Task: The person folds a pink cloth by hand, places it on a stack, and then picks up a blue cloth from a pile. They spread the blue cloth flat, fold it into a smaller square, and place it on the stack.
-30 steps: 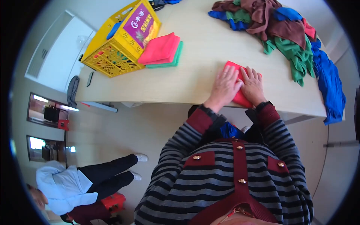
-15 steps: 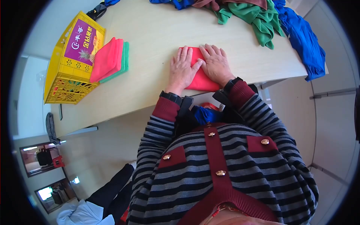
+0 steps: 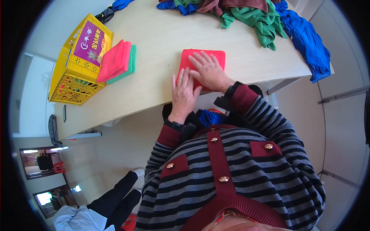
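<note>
1. The red cloth (image 3: 217,57) was folded into a neat square and lay flat on the counter (image 3: 162,38), close to its near edge and right in front of the person.
2. The right hand (image 3: 208,72) sat palm-down on top of it with the fingers spread out and straight, gripping nothing. My guess is that flat palm was there to keep the fold pressed down and smooth.
3. The left hand (image 3: 184,92) was open too, fingers stretched out and holding nothing. It lay at the cloth's near left corner, fingertips on the red edge and the heel of the hand out past the counter's edge. It looked like it was pinning that corner so the square wouldn't slide.
4. Off to the left, a stack of folded cloths (image 3: 115,61) in pink and green leaned against a yellow crate (image 3: 77,73), well apart from the red one.
5. At the far side was a heap of loose cloths (image 3: 246,15) in green, brown and blue, with a blue one (image 3: 308,42) hanging over the right edge.
6. Somebody else's legs (image 3: 115,196) showed down on the floor at lower left, nowhere near the counter.
</note>
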`<state>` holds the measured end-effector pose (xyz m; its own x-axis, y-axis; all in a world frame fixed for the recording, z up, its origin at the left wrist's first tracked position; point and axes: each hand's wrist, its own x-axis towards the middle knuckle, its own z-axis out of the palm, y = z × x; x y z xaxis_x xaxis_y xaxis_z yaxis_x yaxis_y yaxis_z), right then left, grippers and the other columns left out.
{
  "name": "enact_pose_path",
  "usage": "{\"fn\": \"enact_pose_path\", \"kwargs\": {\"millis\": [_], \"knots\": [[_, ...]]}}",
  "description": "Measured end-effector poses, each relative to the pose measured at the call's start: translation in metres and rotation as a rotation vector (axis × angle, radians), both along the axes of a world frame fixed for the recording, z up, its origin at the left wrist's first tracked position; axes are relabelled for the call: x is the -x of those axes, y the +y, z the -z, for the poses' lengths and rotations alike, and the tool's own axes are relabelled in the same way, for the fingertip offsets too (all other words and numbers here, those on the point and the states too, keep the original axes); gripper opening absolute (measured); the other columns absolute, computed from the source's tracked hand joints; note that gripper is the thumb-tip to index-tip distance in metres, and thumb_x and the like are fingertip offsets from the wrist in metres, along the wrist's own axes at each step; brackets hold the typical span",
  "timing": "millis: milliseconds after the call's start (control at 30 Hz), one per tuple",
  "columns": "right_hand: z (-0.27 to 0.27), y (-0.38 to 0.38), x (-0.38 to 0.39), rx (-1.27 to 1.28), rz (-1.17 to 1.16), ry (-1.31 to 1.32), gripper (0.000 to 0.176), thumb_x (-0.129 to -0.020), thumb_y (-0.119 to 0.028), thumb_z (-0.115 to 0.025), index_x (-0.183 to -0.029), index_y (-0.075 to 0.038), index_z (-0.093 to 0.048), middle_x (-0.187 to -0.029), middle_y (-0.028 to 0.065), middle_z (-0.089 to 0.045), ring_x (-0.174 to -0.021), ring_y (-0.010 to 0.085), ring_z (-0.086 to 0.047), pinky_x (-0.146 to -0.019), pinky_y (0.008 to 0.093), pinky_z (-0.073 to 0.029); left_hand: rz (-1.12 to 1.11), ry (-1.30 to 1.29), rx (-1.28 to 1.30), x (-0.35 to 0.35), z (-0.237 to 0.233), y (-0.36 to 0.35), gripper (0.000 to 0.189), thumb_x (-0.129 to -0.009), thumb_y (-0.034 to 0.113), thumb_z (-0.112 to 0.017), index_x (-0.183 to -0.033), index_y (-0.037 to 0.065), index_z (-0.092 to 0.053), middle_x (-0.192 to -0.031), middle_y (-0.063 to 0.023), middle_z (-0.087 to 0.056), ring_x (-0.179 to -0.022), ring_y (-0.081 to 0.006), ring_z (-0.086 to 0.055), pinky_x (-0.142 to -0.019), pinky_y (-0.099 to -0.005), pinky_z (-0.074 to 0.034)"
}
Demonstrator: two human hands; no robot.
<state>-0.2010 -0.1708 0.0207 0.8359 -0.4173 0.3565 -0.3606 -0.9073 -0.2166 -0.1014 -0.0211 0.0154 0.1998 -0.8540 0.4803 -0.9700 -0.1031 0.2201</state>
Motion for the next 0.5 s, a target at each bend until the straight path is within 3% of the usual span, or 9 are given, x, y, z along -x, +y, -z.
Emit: {"fn": "enact_pose_path", "kwargs": {"millis": [167, 333, 500], "knots": [[0.011, -0.001, 0.000, 0.088, -0.073, 0.055, 0.061, -0.104, -0.050, -0.041, -0.151, -0.012, -0.046, -0.157, 0.0147, -0.043, -0.145, 0.0376, -0.037, -0.119, 0.0542, -0.027, 0.031, -0.044, -0.061, 0.002, 0.013, 0.003, 0.061, -0.095, 0.031, -0.065, -0.146, 0.002, -0.049, -0.154, -0.0165, -0.045, -0.146, -0.0320, -0.038, -0.121, -0.0560, -0.024], [0.014, -0.041, -0.003, 0.152, 0.023, 0.014, 0.060, -0.103, -0.051, -0.042, -0.150, -0.014, -0.047, -0.155, 0.0151, -0.044, -0.143, 0.0369, -0.040, -0.117, 0.0523, -0.031, -0.001, -0.131, -0.073, 0.000, 0.012, 0.002, 0.055, -0.095, 0.027, -0.065, -0.143, 0.005, -0.052, -0.151, -0.0140, -0.049, -0.146, -0.0300, -0.039, -0.122, -0.0557, -0.024], [-0.002, -0.044, 0.006, 0.010, 0.131, 0.095, 0.063, -0.102, -0.049, -0.045, -0.150, -0.009, -0.046, -0.149, 0.0201, -0.047, -0.136, 0.0375, -0.045, -0.112, 0.0512, -0.035, -0.003, -0.141, -0.030, -0.014, 0.010, -0.003, 0.048, -0.096, 0.019, -0.062, -0.142, 0.008, -0.055, -0.148, -0.0109, -0.053, -0.143, -0.0302, -0.043, -0.120, -0.0559, -0.026]]}}
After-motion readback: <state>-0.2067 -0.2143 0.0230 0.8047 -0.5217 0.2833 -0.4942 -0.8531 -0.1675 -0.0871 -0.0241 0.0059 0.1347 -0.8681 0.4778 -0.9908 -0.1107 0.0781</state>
